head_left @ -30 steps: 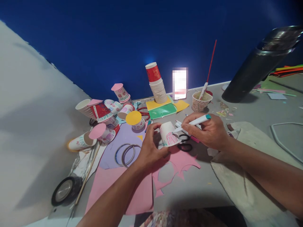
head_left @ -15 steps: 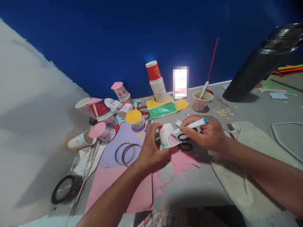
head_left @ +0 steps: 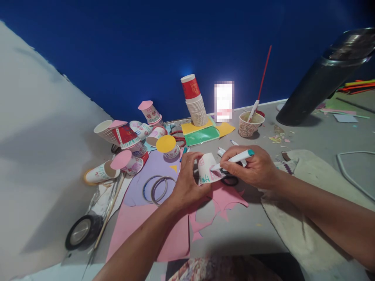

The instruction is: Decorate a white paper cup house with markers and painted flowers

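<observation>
My left hand (head_left: 190, 177) grips a white paper cup (head_left: 206, 166) turned upside down, fingers on its top and thumb near its rim. Drawn on the cup are a pink window, a pinkish arched shape and green strokes at the rim. My right hand (head_left: 253, 167) pinches a white marker (head_left: 234, 159) with a green end; its tip is at the arched shape. Black-handled scissors (head_left: 230, 180) lie behind the cup, partly hidden. Cut pink paper scraps (head_left: 227, 197) spread under and in front of the cup.
Decorated cups with paper roofs (head_left: 125, 134) cluster at the left. A stack of paper cups (head_left: 195, 103) stands at the back, beside a cup holding a brush (head_left: 250, 127). A dark bottle (head_left: 313, 88) and a cloth (head_left: 301, 203) are at right, tape (head_left: 79, 233) at left.
My right hand has shifted slightly left and down, and the marker tip now sits lower on the arched shape. My left hand keeps the cup in nearly the same spot.
</observation>
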The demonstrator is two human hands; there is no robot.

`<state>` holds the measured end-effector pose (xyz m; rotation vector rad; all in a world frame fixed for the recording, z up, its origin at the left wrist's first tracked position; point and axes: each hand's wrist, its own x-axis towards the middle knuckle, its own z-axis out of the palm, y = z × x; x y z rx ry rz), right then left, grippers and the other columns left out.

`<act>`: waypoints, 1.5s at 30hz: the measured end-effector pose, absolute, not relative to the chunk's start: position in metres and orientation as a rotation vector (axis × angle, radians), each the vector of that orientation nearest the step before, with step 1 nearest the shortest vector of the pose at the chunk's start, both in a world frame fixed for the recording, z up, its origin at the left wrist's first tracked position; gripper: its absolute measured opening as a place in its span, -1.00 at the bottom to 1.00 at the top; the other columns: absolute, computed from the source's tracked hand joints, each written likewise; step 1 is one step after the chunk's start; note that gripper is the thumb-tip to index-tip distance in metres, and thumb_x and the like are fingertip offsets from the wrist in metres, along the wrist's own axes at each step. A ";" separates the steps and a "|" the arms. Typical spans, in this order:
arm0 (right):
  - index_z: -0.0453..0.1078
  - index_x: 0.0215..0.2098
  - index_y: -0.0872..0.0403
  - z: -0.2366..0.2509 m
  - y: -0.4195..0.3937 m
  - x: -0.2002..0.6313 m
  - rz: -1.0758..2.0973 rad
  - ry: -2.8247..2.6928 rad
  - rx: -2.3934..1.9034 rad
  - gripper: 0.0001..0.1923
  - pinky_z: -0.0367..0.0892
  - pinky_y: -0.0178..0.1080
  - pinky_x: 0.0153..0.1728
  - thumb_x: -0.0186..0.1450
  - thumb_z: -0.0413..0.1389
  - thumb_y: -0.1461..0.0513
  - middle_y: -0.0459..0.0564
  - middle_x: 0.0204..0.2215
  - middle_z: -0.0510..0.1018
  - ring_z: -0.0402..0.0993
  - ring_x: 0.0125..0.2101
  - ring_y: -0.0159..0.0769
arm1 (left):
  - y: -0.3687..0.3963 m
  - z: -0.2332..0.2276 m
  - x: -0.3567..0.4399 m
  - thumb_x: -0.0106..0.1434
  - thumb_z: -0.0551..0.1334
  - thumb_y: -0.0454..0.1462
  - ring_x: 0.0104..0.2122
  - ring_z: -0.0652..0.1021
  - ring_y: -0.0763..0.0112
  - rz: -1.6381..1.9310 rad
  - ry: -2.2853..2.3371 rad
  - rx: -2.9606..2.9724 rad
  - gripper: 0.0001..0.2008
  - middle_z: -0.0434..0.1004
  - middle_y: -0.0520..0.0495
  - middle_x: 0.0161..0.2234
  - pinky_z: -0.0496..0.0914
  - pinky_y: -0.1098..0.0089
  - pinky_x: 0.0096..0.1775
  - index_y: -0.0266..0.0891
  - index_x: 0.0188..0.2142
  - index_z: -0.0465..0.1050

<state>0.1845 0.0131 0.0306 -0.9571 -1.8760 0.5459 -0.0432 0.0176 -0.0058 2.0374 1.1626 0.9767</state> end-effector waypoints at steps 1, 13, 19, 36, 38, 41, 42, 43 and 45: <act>0.59 -0.36 0.05 0.030 0.013 0.184 0.555 -1.885 -0.954 -0.85 0.35 -0.34 -0.47 0.38 0.24 0.22 -0.06 -0.49 0.68 0.50 -0.55 -0.37 | 0.017 -0.006 -0.043 0.01 0.49 -0.37 0.13 0.47 0.09 0.975 1.167 2.033 -0.31 0.35 -0.09 0.10 0.48 0.10 0.13 -0.06 0.12 0.33; 0.58 -0.36 0.06 0.032 0.011 0.184 0.675 -1.900 -0.895 -0.87 0.32 -0.35 -0.52 0.37 0.26 0.24 -0.10 -0.53 0.65 0.47 -0.59 -0.40 | 0.018 -0.005 -0.042 -0.01 0.46 -0.40 0.11 0.49 0.08 1.008 1.194 2.042 -0.31 0.38 -0.10 0.09 0.48 0.06 0.14 -0.07 0.11 0.32; 0.56 -0.37 0.06 0.035 0.010 0.184 0.700 -1.910 -0.878 -0.88 0.34 -0.35 -0.50 0.36 0.25 0.28 -0.12 -0.56 0.63 0.48 -0.60 -0.41 | 0.021 -0.007 -0.044 0.03 0.55 -0.18 0.12 0.49 0.07 1.036 1.183 1.986 -0.33 0.39 -0.12 0.08 0.48 0.08 0.12 -0.09 0.09 0.34; 0.52 -0.42 0.05 0.047 0.016 0.194 0.479 -1.779 -0.947 -0.86 0.37 -0.32 -0.47 0.32 0.24 0.28 -0.08 -0.51 0.65 0.51 -0.52 -0.36 | 0.026 -0.007 -0.044 0.03 0.45 -0.30 0.09 0.60 0.07 1.013 1.077 1.619 -0.31 0.51 -0.17 0.18 0.53 0.17 0.00 -0.08 0.15 0.31; 0.52 -0.42 0.05 0.047 0.015 0.192 0.482 -1.794 -0.952 -0.85 0.36 -0.33 -0.48 0.33 0.23 0.28 -0.08 -0.51 0.66 0.51 -0.53 -0.37 | 0.025 -0.005 -0.044 0.03 0.49 -0.28 0.07 0.61 0.07 1.015 1.072 1.607 -0.31 0.54 -0.16 0.16 0.53 0.18 -0.02 -0.08 0.14 0.33; 0.52 -0.41 0.06 0.046 0.015 0.191 0.476 -1.790 -0.961 -0.85 0.36 -0.34 -0.49 0.34 0.22 0.27 -0.08 -0.50 0.66 0.51 -0.53 -0.37 | 0.023 -0.002 -0.042 0.02 0.52 -0.26 0.08 0.61 0.07 1.006 1.067 1.590 -0.30 0.54 -0.15 0.15 0.53 0.18 -0.01 -0.08 0.14 0.33; 0.53 -0.41 0.06 0.045 0.015 0.190 0.474 -1.789 -0.962 -0.85 0.37 -0.34 -0.48 0.34 0.22 0.27 -0.07 -0.50 0.67 0.52 -0.52 -0.37 | 0.022 -0.001 -0.042 0.02 0.52 -0.25 0.08 0.61 0.07 1.006 1.059 1.584 -0.30 0.54 -0.15 0.15 0.53 0.18 0.00 -0.08 0.14 0.33; 0.53 -0.41 0.06 0.045 0.015 0.190 0.469 -1.788 -0.963 -0.85 0.37 -0.35 -0.47 0.35 0.22 0.27 -0.07 -0.49 0.67 0.53 -0.51 -0.37 | 0.021 0.000 -0.042 0.01 0.51 -0.25 0.09 0.60 0.07 1.008 1.050 1.580 -0.30 0.53 -0.15 0.15 0.52 0.18 0.00 -0.08 0.14 0.33; 0.52 -0.41 0.05 0.045 0.015 0.190 0.457 -1.791 -0.965 -0.85 0.39 -0.34 -0.46 0.34 0.23 0.27 -0.07 -0.48 0.68 0.54 -0.50 -0.37 | 0.021 0.000 -0.041 0.00 0.51 -0.25 0.10 0.60 0.06 1.009 1.036 1.579 -0.30 0.53 -0.15 0.15 0.52 0.18 0.00 -0.08 0.13 0.34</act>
